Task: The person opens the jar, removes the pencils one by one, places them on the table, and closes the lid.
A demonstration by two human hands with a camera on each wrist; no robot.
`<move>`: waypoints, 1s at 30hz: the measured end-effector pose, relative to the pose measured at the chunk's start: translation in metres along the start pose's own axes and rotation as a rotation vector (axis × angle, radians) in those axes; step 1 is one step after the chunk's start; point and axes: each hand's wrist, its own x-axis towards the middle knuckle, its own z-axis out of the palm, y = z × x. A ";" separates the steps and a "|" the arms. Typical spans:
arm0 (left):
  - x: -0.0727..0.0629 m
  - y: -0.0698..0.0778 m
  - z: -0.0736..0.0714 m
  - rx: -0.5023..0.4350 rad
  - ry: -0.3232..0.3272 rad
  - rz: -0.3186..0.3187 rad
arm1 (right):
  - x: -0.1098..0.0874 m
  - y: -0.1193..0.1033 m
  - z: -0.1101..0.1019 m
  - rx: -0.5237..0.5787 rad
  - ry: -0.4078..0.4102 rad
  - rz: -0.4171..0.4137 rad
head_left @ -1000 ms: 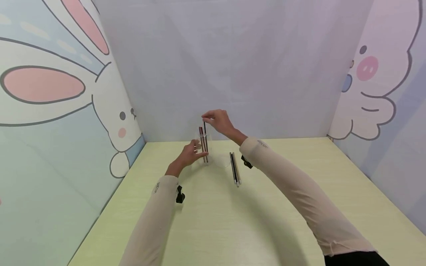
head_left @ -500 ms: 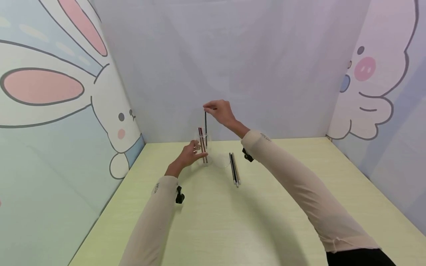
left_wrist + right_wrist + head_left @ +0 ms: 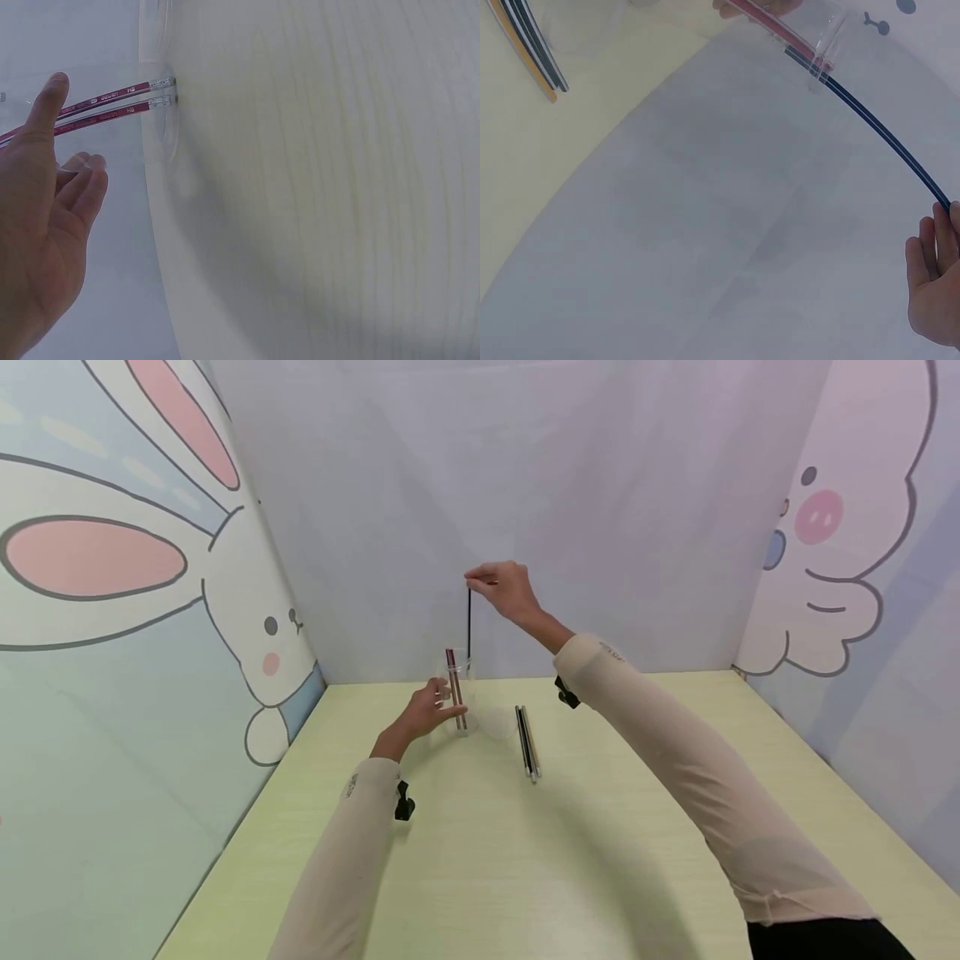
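Observation:
In the head view my left hand (image 3: 422, 710) grips a tall clear cup (image 3: 468, 693) near its lower part, thumb on the near side. Two red pencils (image 3: 112, 116) stand in the cup, leaning slightly; the left wrist view shows their tips' opposite ends, with clear caps, at the cup's base. Above the rim, my right hand (image 3: 508, 591) pinches the top end of a dark pencil (image 3: 889, 139) between thumb and fingers. It hangs nearly upright, with its lower end just inside the cup's mouth in the right wrist view.
Several pencils (image 3: 528, 743), dark and tan, lie side by side on the pale table (image 3: 465, 860) right of the cup. Beside the cup lies a clear round piece (image 3: 498, 723). A grey-white back wall (image 3: 637, 527) rises behind, with cartoon-printed walls at both sides.
My right hand has risen and shifted slightly right, drawing the dark pencil up from deep in the cup to its mouth. My left hand has stayed on the cup.

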 end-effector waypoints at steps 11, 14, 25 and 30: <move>-0.002 0.001 -0.001 0.013 0.001 -0.006 | 0.016 -0.013 -0.019 0.035 0.075 0.002; -0.002 0.001 -0.002 0.015 0.000 -0.005 | 0.018 -0.015 -0.023 0.040 0.094 0.004; 0.000 -0.004 -0.003 0.019 0.003 -0.009 | 0.015 -0.011 -0.028 0.021 0.089 0.019; -0.001 -0.002 -0.003 0.021 0.007 -0.006 | 0.007 -0.002 -0.032 -0.005 0.064 0.037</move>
